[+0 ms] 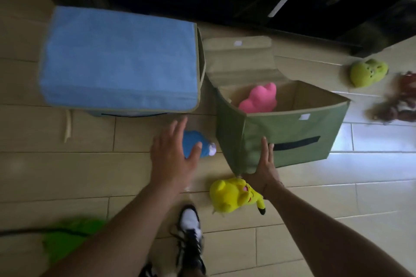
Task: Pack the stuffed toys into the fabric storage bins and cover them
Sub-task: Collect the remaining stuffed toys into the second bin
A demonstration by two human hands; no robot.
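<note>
On the pale wood-plank floor (67, 171), the blue fabric storage bin (119, 60) sits at ten o'clock with its flat lid down over it. Just beside it, at two o'clock, the olive-green fabric storage bin (292, 132) stands with its lid flap thrown back and a pink stuffed toy (258, 99) inside. The left hand (173, 155) hovers with a wide grip, fingers spread, over a small blue stuffed toy (195, 144) on the floor between the bins. The right hand (263, 164) presses straight fingers flat against the green bin's near corner. A yellow stuffed toy (234, 195) lies at six o'clock, just below that hand. A lime-green stuffed toy (369, 73) and a blurred brown stuffed toy (398, 105) lie at three o'clock.
</note>
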